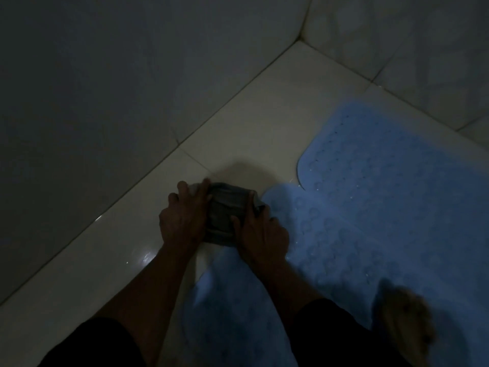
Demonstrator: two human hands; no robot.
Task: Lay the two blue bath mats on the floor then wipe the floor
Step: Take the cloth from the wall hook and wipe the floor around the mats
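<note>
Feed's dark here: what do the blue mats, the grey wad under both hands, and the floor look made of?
Blue mats: likely soft rubber or vinyl, matte; raised circle pattern and small holes show. Grey wad: seemingly woven cloth, folded and creased. Floor: glazed ceramic tile, probably; glossy glints and grout lines. Left hand and right hand hold the wad.

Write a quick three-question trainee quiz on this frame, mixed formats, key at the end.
1. True or false: both bath mats, the far mat and the near mat, already lie on the floor.
2. Multiple choice: the grey cloth is held by A) the left hand only, B) the right hand only, C) both hands.
3. Fill in: the bare foot rests on a ____.

Key: 1 true; 2 C; 3 mat.
</note>
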